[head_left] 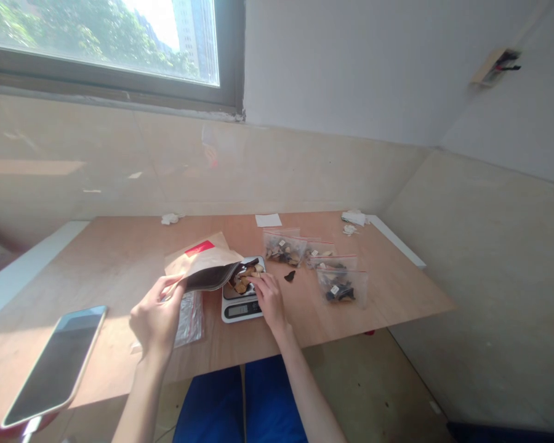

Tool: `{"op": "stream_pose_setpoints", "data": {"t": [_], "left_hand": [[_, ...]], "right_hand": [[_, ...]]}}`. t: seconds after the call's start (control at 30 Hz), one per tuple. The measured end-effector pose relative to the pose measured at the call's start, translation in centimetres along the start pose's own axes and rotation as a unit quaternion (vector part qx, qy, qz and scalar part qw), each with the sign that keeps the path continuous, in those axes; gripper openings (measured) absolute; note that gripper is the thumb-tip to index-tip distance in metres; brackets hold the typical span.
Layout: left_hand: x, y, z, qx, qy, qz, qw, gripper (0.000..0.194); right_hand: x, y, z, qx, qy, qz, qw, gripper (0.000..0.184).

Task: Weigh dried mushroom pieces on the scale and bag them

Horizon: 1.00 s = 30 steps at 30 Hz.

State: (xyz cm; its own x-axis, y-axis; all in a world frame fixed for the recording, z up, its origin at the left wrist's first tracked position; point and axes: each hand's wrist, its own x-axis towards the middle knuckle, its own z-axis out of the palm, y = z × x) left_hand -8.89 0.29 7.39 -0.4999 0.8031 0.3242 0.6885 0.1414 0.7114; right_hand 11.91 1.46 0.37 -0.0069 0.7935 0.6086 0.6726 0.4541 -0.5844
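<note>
My left hand (157, 314) is shut on a kraft paper pouch (203, 261) with a red label and a dark inner lining, its mouth held open toward a digital kitchen scale (242, 311). A heap of brown and dark dried pieces (244, 280) lies on the scale's platform. My right hand (270, 301) rests its fingertips at the edge of that heap, and I cannot tell whether it pinches a piece. One dark piece (289, 276) lies on the wooden table (373, 295) to the right of the scale. Several clear zip bags (284, 248) with similar pieces stand beyond it.
A smartphone (55, 366) lies at the near left of the table, and a crumpled clear plastic bag (189, 320) lies under my left hand. A white paper slip (268, 220) and tissue scraps (353, 216) sit along the far edge against a tiled wall.
</note>
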Motion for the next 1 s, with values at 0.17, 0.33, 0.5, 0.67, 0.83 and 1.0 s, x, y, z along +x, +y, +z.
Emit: {"op": "stream_pose_setpoints", "data": {"t": [0.17, 0.33, 0.5, 0.67, 0.83, 1.0], "left_hand": [[0.5, -0.1, 0.0, 0.018, 0.013, 0.007, 1.0, 0.025], [1.0, 1.1, -0.2, -0.004, 0.004, -0.026, 1.0, 0.025], [1.5, 3.4, -0.8, -0.038, 0.017, -0.063, 0.997, 0.024], [3.1, 4.7, -0.9, -0.08, 0.072, -0.024, 0.994, 0.026], [5.8, 5.0, -0.4, -0.107, 0.095, 0.026, 0.989, 0.029], [6.8, 3.8, 0.4, -0.137, 0.113, 0.082, 0.981, 0.022]], "right_hand": [[-0.8, 0.9, -0.8, 0.044, 0.048, 0.043, 0.997, 0.031], [-3.4, 2.7, -2.1, 0.141, 0.112, 0.163, 0.97, 0.035], [-4.5, 2.6, -2.7, 0.192, 0.112, 0.222, 0.949, 0.028], [-3.4, 0.4, -2.2, 0.124, 0.053, 0.179, 0.975, 0.023], [-1.9, -0.3, -0.8, 0.053, 0.04, 0.13, 0.989, 0.016], [-0.8, 0.2, 0.8, -0.082, 0.017, 0.09, 0.992, 0.014]]}}
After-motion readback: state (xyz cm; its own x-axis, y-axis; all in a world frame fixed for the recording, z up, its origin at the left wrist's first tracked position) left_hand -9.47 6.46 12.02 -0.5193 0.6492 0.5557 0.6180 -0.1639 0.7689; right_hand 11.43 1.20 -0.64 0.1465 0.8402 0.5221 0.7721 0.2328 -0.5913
